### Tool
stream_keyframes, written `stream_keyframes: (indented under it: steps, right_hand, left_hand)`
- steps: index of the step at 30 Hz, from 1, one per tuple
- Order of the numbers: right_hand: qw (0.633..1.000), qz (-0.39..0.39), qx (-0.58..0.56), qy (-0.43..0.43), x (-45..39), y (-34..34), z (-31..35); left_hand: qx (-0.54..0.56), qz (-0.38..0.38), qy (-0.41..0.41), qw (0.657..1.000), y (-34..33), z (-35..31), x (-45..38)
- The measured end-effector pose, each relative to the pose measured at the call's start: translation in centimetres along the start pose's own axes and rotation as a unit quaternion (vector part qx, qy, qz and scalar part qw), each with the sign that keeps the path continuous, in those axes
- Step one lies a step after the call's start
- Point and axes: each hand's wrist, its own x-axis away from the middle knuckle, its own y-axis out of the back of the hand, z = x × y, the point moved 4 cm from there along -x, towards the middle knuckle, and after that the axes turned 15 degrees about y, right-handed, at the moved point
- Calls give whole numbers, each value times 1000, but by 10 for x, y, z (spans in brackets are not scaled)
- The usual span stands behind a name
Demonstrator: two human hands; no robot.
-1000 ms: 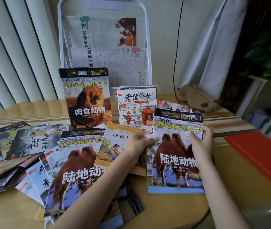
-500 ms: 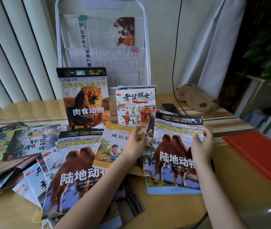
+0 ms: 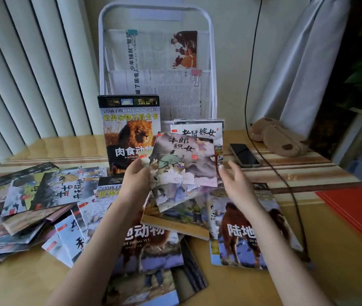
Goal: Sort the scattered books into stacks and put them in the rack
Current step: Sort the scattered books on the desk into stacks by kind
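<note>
My left hand (image 3: 137, 180) grips a few thin picture books (image 3: 182, 164) by their left edge and holds them lifted above the table. My right hand (image 3: 235, 182) hovers open just right of them, fingers spread, touching nothing. Under it a camel book (image 3: 241, 235) lies flat on the table. A yellow-edged book (image 3: 175, 221) and a second camel book (image 3: 149, 246) lie beneath my left forearm. A lion book (image 3: 129, 129) and a white picture book (image 3: 199, 131) stand upright against the white wire rack (image 3: 211, 62). Several more books (image 3: 32, 195) lie scattered at the left.
Clipped newspapers (image 3: 164, 69) fill the rack's pockets. A phone (image 3: 244, 154), a black cable (image 3: 286, 184) and a brown plush pouch (image 3: 281, 140) lie at the back right. A red folder (image 3: 356, 210) lies at the right edge. Blinds hang behind on the left.
The camel book that both hands held tilted now lies flat. My left hand has picked up the thin picture books, and my right hand has let go and opened.
</note>
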Motion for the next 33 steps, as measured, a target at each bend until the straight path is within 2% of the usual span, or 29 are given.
stream_keyframes:
  steps: [1, 3, 4, 5, 8, 11, 15, 19, 22, 24, 26, 27, 29, 30, 33]
  right_hand:
    - [993, 29, -106, -34, -2, -13, 10]
    - [944, 38, -307, -110, -5, -28, 20]
    - [928, 22, -351, -126, -7, -29, 20]
    - [926, 15, -357, -126, -9, -27, 23]
    - [973, 13, -230, -24, -18, -19, 27]
    - [983, -13, -169, 64, -34, -15, 26]
    - [984, -95, -122, 84, -67, -2, 13]
    - [988, -114, -58, 82, -85, -1, -7]
    - [991, -112, 22, 69, -91, -13, -40]
    - [992, -95, 54, 61, -90, -25, -61]
    - [993, -79, 61, 70, -87, -35, -71]
    - [992, -81, 59, 81, -87, -37, -73]
    - [988, -98, 60, 104, -86, -37, -74]
    - [986, -111, 61, 107, -86, -36, -75]
    - [976, -172, 84, 100, -83, -28, -74]
  left_hand:
    - [14, 9, -4, 1000, 1, 0, 1]
    - [40, 16, -27, 999, 3, -5, 4]
    - [52, 15, -32, 998, 5, -7, 6]
    - [50, 12, -37, 998, 5, -9, 7]
    - [-6, 39, -85, 996, -1, -14, 9]
    - [-99, 58, -126, 985, -17, -24, 1]
    - [-176, 52, -162, 970, -55, -47, -19]
    - [-198, 38, -142, 969, -84, -45, -51]
    - [-256, -11, -149, 955, -94, -25, -73]
    - [-323, -47, -142, 935, -97, -8, -84]
    - [-388, -85, -100, 912, -95, 4, -86]
    - [-431, -119, -71, 892, -92, 9, -86]
    - [-530, -180, -46, 827, -87, 13, -85]
    - [-570, -190, -38, 798, -85, 16, -86]
    - [-633, -180, -7, 753, -82, 19, -80]
